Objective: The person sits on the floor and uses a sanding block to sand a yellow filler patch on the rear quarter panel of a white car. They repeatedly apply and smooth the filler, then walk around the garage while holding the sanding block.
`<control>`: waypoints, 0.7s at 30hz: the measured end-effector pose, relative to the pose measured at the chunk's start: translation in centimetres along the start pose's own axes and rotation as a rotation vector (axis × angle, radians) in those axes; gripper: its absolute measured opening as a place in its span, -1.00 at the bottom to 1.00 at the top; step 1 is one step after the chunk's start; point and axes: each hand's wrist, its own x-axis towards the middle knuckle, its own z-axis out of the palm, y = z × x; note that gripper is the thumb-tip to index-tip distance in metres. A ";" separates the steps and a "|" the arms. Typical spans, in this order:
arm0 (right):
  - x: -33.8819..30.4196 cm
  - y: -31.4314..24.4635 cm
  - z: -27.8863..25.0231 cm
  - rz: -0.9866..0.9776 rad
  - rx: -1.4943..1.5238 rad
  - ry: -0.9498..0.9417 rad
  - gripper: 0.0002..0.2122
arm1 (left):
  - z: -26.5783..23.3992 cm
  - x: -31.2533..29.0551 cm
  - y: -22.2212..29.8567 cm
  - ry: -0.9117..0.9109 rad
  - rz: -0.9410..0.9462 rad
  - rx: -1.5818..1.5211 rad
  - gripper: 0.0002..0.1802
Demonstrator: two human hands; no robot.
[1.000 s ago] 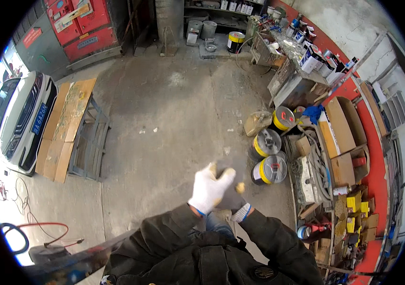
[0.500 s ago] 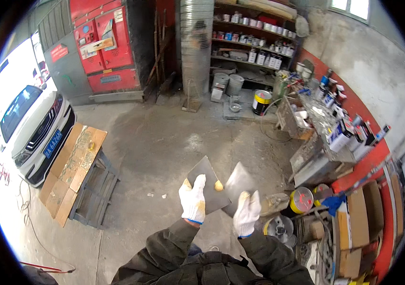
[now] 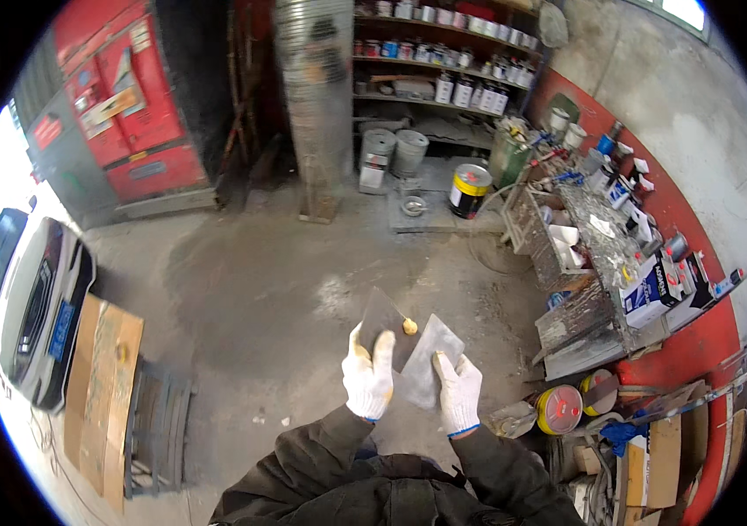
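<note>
Holding a thin plate in each gloved hand, dark sleeves coming up from the lower edge. Left hand: thumb on the face of the dark plate, other fingers mostly hidden, grip narrow. Right hand: thumb pressed on the light plate, pointing up and left, fingers also closed on it. Key relation: yellowish blob at the dark plate's right edge, just right of the left thumb, up-left of the right one; left hand nearer. Light plate's long axis runs upper right to lower left; lower ends overlap in view, can't tell if touching. Beyond: concrete floor, cluttered counter on the right, can-filled shelves at the back.
</note>
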 end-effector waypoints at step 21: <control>56.5 -5.9 0.8 -0.054 0.081 0.232 -0.78 | 36.5 42.7 -8.6 -0.774 -0.099 0.552 -0.46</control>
